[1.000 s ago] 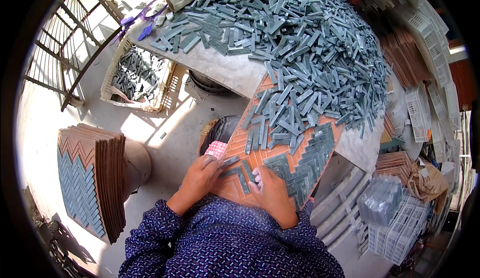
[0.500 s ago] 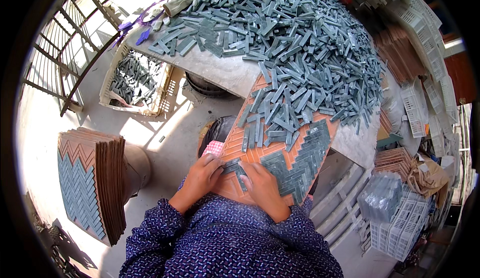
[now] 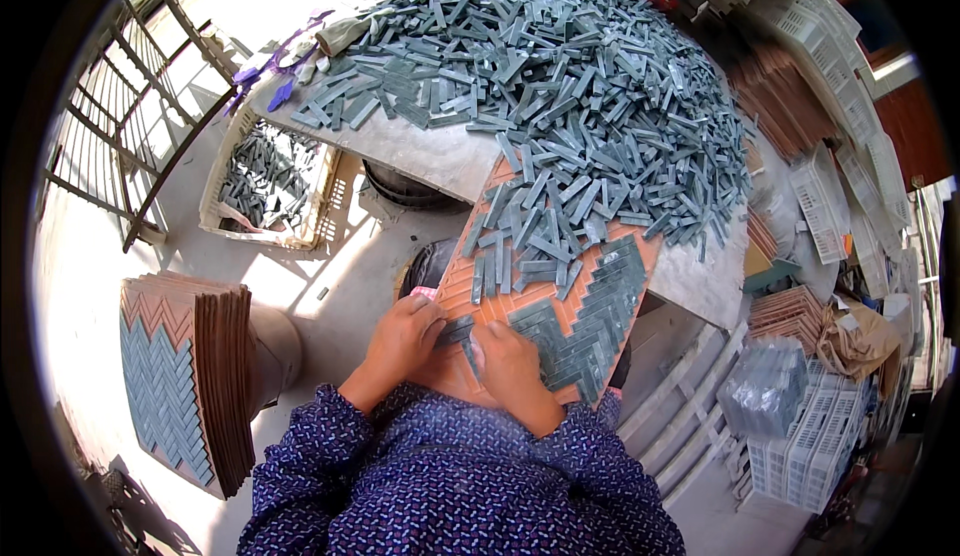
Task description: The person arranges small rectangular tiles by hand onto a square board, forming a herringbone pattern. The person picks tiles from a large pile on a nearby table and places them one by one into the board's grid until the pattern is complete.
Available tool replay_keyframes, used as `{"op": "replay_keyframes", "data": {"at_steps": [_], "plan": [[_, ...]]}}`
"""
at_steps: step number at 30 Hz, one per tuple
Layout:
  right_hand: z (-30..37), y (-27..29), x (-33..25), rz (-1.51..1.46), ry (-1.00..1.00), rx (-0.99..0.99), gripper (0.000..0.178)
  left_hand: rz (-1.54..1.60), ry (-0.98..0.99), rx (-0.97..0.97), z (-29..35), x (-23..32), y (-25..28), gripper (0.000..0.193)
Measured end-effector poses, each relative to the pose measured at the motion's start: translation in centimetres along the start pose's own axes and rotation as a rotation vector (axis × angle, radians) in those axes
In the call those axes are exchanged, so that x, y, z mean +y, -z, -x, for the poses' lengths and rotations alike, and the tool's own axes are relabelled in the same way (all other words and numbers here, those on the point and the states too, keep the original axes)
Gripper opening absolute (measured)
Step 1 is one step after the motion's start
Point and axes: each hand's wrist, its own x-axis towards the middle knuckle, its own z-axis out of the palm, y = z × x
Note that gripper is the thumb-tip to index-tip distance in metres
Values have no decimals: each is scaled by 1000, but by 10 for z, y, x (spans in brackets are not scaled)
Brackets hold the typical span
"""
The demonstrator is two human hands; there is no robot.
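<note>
An orange grooved tray (image 3: 470, 374) lies tilted across my lap, its far end on the table under a heap of loose grey-green stone tile strips (image 3: 590, 106). Strips set in a herringbone pattern (image 3: 590, 331) fill much of its right side. At the tray's left edge my left hand (image 3: 405, 334) is closed, fingers curled by a few dark strips (image 3: 458, 332); whatever it grips is hidden. Just right of those strips, my right hand (image 3: 508, 361) bends its fingers down in a pinch, seemingly on a tile strip whose shape the fingers mostly cover.
To the left, a stack of orange trays (image 3: 190, 376) stands on a bucket, its outer face filled with grey strips. A cream crate (image 3: 270, 176) of strips sits on the floor. Beyond it is a metal railing (image 3: 130, 116). White crates (image 3: 805, 446) and plastic-wrapped packs (image 3: 762, 386) stand right.
My right hand's fingers have curled inward and down over the strips. My left hand has shifted slightly and closed more. The whole view has tilted a little.
</note>
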Motion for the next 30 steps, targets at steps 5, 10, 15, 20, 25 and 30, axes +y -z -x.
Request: {"op": "replay_keyframes", "data": {"at_steps": [5, 10, 15, 20, 25, 30], "plan": [[-5, 10, -3, -62, 25, -20, 13, 56, 2, 85, -11, 5, -3, 5], [-6, 5, 5, -82, 128, 63, 15, 81, 13, 79, -26, 0, -8, 9], [-2, 14, 11, -187, 34, 39, 16, -107, 86, 136, -43, 22, -28, 30], [-2, 31, 13, -248, -64, 134, 16, -151, 109, 151, -45, 13, -41, 37], [-21, 16, 22, -108, 2, 311, 18, -241, 131, 119, -47, 25, -38, 32], [-44, 3, 11, 74, -22, 341, 20, -197, 97, 188, -37, 5, -36, 23]]}}
